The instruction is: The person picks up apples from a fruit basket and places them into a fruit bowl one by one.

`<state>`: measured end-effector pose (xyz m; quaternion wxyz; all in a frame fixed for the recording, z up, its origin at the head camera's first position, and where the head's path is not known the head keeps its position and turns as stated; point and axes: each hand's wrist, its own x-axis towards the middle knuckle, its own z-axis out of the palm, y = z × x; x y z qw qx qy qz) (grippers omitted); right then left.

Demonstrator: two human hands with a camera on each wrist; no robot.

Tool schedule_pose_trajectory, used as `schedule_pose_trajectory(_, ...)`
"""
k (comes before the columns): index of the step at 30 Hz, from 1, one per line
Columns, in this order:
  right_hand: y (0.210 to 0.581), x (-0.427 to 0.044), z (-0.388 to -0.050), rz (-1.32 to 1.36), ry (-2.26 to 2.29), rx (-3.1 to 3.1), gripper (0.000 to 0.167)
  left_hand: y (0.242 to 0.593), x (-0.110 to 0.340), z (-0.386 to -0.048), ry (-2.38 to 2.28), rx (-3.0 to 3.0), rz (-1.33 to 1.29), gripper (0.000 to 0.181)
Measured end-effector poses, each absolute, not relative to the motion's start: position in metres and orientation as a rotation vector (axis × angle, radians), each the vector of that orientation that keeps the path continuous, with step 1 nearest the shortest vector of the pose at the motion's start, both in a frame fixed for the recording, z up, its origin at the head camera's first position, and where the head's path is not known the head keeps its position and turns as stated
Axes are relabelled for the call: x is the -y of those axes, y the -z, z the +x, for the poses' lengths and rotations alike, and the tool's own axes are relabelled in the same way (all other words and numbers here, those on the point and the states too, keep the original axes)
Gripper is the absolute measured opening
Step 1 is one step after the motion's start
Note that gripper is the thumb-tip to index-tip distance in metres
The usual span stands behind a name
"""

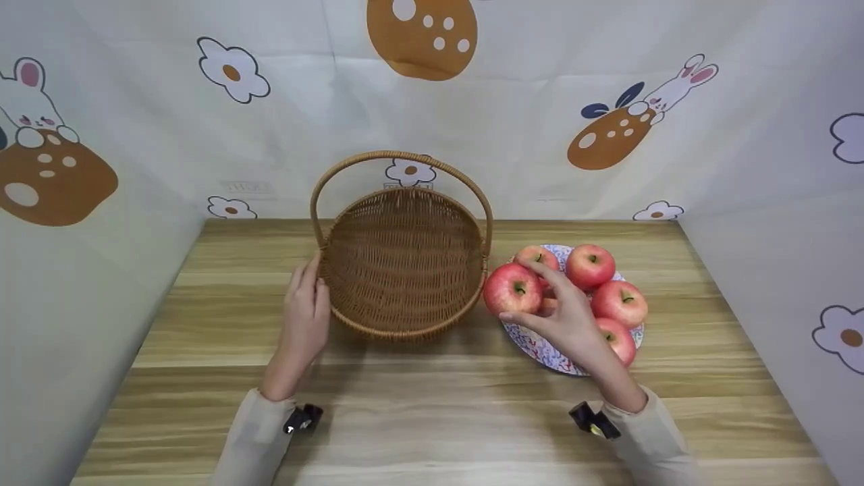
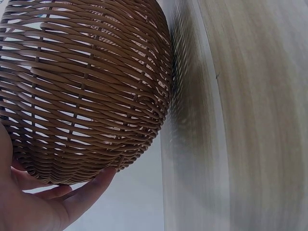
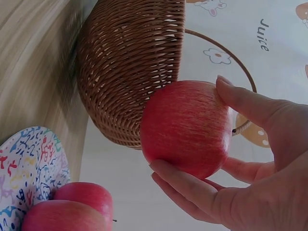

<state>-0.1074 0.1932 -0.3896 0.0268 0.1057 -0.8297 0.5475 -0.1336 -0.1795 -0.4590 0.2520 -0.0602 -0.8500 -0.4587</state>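
A brown wicker basket (image 1: 405, 263) with a tall arched handle stands upright on the table, and its visible inside holds nothing. My left hand (image 1: 307, 317) holds the basket's left side near the handle's base. In the left wrist view, the fingers (image 2: 91, 192) of that hand curve against the woven outer wall; the thumb is only partly visible. My right hand (image 1: 567, 317) grips a red apple (image 1: 513, 289) between thumb and fingers, raised beside the basket's right rim. Under and behind this hand, several more apples (image 1: 619, 304) lie on a patterned plate (image 1: 550, 354), partly hidden.
The wood-grain table (image 1: 432, 418) carries the basket in the middle and the plate on the right. A pale printed sheet (image 1: 526, 121) with flowers and rabbits hangs behind the table and along both sides.
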Motion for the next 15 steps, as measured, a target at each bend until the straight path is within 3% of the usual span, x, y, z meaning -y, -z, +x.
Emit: schedule_pose_trajectory(15,0.407,-0.196,-0.118,0.333,-1.471,2.644,0.081,0.459,0.180,-0.134,1.263,2.300,-0.178,0.050)
